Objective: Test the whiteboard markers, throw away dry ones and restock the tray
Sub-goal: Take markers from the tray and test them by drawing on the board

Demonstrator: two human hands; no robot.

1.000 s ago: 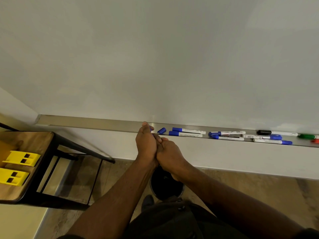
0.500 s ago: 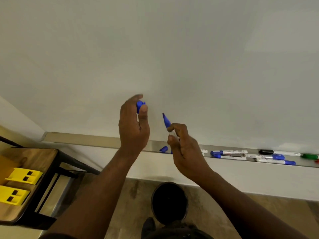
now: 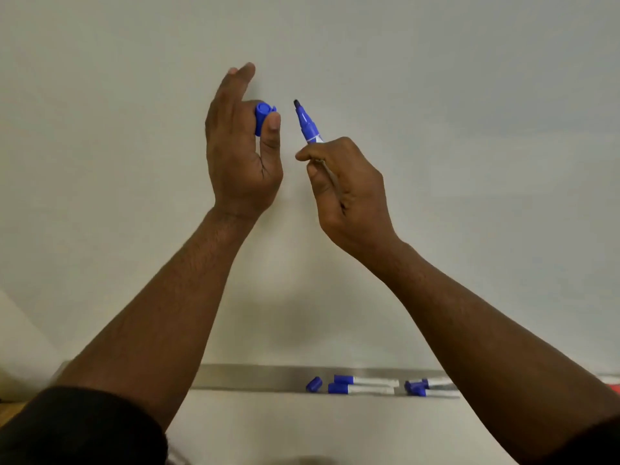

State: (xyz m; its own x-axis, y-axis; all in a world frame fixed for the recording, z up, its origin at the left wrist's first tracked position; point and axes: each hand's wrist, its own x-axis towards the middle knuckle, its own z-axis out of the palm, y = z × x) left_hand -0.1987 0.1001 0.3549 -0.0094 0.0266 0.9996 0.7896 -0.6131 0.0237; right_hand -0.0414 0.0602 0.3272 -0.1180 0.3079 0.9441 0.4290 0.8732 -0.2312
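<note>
Both hands have come up from tray level and now sit high in front of the whiteboard; view tilted up with them. Uncapped blue marker is in the right hand, pinched low on the barrel, dark tip pointing up-left, near the board; contact not clear. Left hand grips the blue cap between thumb and palm, fingers extended above it. Cap and tip close but apart. Below: metal tray along the board's bottom edge holds a loose blue cap and capped blue markers lying flat, more of them partly hidden behind the right forearm. Dark sleeve at bottom left.
</note>
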